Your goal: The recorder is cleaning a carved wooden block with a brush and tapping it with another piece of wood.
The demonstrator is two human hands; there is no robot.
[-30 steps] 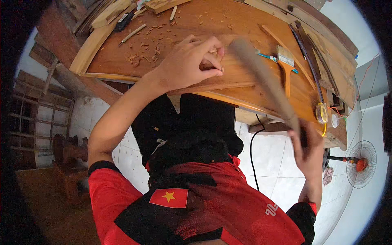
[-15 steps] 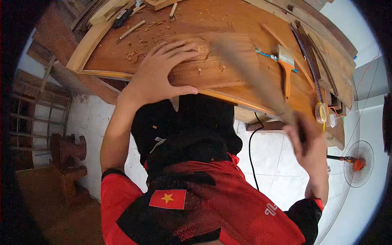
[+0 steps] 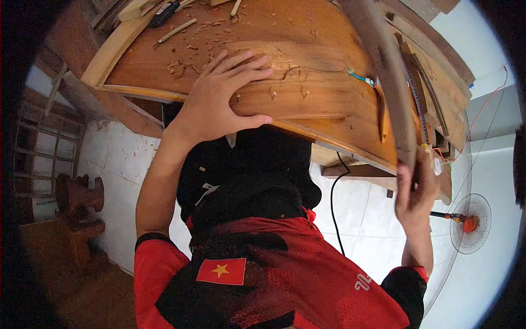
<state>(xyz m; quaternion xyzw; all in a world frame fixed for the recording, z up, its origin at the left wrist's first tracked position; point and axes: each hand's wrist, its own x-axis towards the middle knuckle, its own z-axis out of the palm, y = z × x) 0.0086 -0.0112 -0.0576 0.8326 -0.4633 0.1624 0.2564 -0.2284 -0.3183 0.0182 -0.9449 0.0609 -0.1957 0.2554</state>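
My left hand [image 3: 219,104] lies with fingers spread on a wooden board [image 3: 323,101] at the near edge of the workbench, its thumb over the front edge. Small wooden pegs or chips [image 3: 273,95] dot the board to the right of that hand. My right hand [image 3: 417,189] is closed round the near end of a long brown wooden stick [image 3: 390,71], blurred by motion. The stick points away from me over the bench's right side and partly hides an orange-handled paintbrush [image 3: 384,118]. A blue toothbrush-like tool [image 3: 359,75] lies left of the stick.
Wood shavings [image 3: 181,68] and a thin pale-handled tool [image 3: 177,31] lie on the bench at the far left. Wooden strips [image 3: 438,82] line its right side. A black cable [image 3: 335,203] hangs below the edge; a fan [image 3: 470,223] stands at right.
The stick has swung from over the board to the right and away from me, still in my right hand. My left hand stays spread on the board. The view has shifted slightly.
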